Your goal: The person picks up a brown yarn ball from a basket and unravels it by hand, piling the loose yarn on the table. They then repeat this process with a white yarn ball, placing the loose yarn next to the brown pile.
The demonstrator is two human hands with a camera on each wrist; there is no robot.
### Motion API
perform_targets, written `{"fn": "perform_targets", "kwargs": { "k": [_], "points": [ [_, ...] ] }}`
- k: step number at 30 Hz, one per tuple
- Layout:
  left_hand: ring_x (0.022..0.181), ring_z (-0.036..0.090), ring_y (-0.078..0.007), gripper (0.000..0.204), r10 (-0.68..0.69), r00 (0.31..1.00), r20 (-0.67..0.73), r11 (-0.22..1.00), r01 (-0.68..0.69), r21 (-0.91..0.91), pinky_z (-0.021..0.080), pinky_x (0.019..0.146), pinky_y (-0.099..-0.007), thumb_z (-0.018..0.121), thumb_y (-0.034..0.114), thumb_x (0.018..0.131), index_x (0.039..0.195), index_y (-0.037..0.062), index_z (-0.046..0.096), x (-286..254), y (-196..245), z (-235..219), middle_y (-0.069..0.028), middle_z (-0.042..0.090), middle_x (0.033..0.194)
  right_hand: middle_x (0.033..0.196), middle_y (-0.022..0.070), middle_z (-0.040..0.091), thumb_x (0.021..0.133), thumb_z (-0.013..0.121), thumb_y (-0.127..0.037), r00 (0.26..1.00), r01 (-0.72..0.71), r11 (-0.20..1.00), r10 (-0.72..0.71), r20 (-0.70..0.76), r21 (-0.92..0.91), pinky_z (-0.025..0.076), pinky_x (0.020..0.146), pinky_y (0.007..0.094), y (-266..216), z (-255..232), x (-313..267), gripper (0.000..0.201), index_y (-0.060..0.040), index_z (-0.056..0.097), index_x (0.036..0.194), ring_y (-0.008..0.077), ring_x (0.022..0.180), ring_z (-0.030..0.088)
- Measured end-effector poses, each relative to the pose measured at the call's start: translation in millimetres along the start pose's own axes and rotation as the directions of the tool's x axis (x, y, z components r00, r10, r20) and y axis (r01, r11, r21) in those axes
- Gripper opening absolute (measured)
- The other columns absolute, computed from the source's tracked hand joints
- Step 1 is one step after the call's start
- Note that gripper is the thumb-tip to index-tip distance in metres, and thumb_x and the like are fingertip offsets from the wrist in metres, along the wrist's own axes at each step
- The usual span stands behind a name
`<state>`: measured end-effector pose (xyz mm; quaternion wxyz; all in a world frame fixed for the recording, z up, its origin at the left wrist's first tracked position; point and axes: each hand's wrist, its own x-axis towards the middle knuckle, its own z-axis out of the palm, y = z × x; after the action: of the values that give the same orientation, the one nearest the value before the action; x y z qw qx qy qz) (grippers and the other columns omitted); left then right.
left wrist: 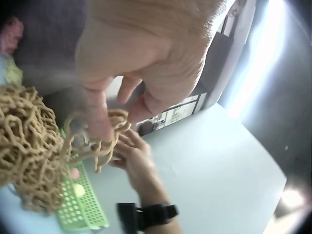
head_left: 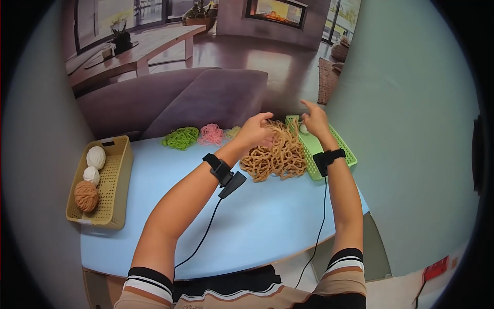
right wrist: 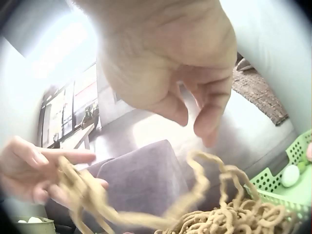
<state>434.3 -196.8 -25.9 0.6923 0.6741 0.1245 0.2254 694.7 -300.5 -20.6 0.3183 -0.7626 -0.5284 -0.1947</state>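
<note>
Blue table (head_left: 257, 221) bears brown yarn (head_left: 278, 160), heaped right of centre between the nearer left hand (head_left: 254, 132), gripping some, and the right hand (head_left: 316, 122), unclenched and empty.

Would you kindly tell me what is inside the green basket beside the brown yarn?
In the green basket, at least a white rounded item and a pink one show. In the head view, the brown yarn and right hand hide part of it; no view shows everything.

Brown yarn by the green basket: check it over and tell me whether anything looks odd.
The brown yarn lies mostly in a loose, tangled heap beside the green basket, untidy compared with the wound balls in the tan basket.
</note>
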Motion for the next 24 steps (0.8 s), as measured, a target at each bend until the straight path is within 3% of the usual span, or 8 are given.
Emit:
{"fn": "perform_targets", "kwargs": {
  "k": [3,6,9,12,15,16,19,24],
  "points": [
    [0.097,0.070,-0.0265,0.062,0.038,0.980,-0.196,0.997,-0.024,0.077,0.061,0.080,-0.0344,0.059,0.000,0.088,0.147,-0.0020,0.043,-6,-20,-11,-0.0220,0.042,0.148,0.120,0.0176,0.069,0.088,0.064,-0.004,0.985,-0.161,0.923,0.171,0.002,0.349,0.057,0.078,0.0370,-25,-27,-31,0.041,-0.0062,0.064,0.129,0.0299,0.086,0.072],
    [0.094,0.070,-0.0207,0.045,-0.018,0.973,-0.230,0.997,0.036,0.073,0.059,0.078,-0.0330,0.057,0.004,0.090,0.135,0.0011,0.054,-22,-35,-35,-0.0158,0.056,0.132,0.119,0.0172,0.070,0.088,0.065,-0.007,0.923,-0.319,0.890,0.212,0.322,0.327,0.057,0.074,0.0367,-24,-30,-64,0.040,-0.0067,0.065,0.128,0.0282,0.081,0.072],
    [0.093,0.070,-0.0177,0.032,-0.032,0.973,-0.227,0.997,0.046,0.056,0.058,0.077,-0.0321,0.056,0.008,0.092,0.123,0.0023,0.060,-56,-35,-51,-0.0108,0.063,0.119,0.108,0.0169,0.072,0.087,0.071,-0.011,0.944,-0.106,0.969,0.027,0.328,0.224,0.056,0.073,0.0400,-23,-3,-98,0.037,-0.0052,0.067,0.123,0.0283,0.084,0.072],
    [0.092,0.070,-0.0166,0.025,-0.063,0.981,-0.185,0.998,0.067,0.014,0.058,0.076,-0.0314,0.056,0.011,0.093,0.116,0.0026,0.063,-99,-36,-58,-0.0084,0.066,0.112,0.104,0.0173,0.071,0.083,0.078,-0.021,0.910,0.086,0.996,-0.079,0.407,0.002,0.056,0.074,0.0427,-56,5,-118,0.045,-0.0059,0.066,0.124,0.0309,0.090,0.071],
    [0.090,0.070,-0.0162,0.023,-0.073,0.982,-0.174,0.997,0.069,-0.027,0.058,0.076,-0.0308,0.057,0.012,0.093,0.112,0.0031,0.064,-132,-36,-69,-0.0075,0.068,0.108,0.104,0.0170,0.069,0.074,0.086,-0.032,0.869,0.210,0.949,-0.072,0.490,-0.234,0.056,0.074,0.0444,-69,23,-127,0.060,-0.0071,0.062,0.124,0.0339,0.095,0.069],
    [0.090,0.070,-0.0161,0.022,-0.073,0.982,-0.172,0.997,0.066,-0.042,0.058,0.076,-0.0307,0.057,0.012,0.093,0.112,0.0033,0.065,-139,-35,-71,-0.0072,0.068,0.107,0.107,0.0164,0.068,0.068,0.089,-0.038,0.863,0.215,0.933,-0.044,0.503,-0.288,0.056,0.072,0.0447,-68,28,-128,0.068,-0.0083,0.059,0.121,0.0349,0.093,0.070],
    [0.088,0.069,-0.0151,0.020,-0.068,0.967,-0.246,0.995,0.049,-0.084,0.058,0.074,-0.0291,0.058,0.012,0.093,0.109,0.0032,0.065,-157,-28,-76,-0.0076,0.068,0.105,0.101,0.0150,0.068,0.070,0.088,-0.036,0.885,0.168,0.947,-0.023,0.466,-0.273,0.054,0.073,0.0440,-64,35,-137,0.057,-0.0082,0.057,0.109,0.0347,0.088,0.069],
    [0.085,0.069,-0.0129,0.016,-0.054,0.944,-0.326,0.974,-0.022,-0.224,0.057,0.070,-0.0263,0.057,0.011,0.094,0.106,0.0036,0.064,-161,-41,-88,-0.0067,0.068,0.101,0.100,0.0146,0.066,0.069,0.088,-0.040,0.918,0.165,0.953,-0.053,0.394,-0.255,0.056,0.068,0.0462,-60,42,-153,0.062,-0.0077,0.059,0.113,0.0351,0.084,0.070]
  ]
}}
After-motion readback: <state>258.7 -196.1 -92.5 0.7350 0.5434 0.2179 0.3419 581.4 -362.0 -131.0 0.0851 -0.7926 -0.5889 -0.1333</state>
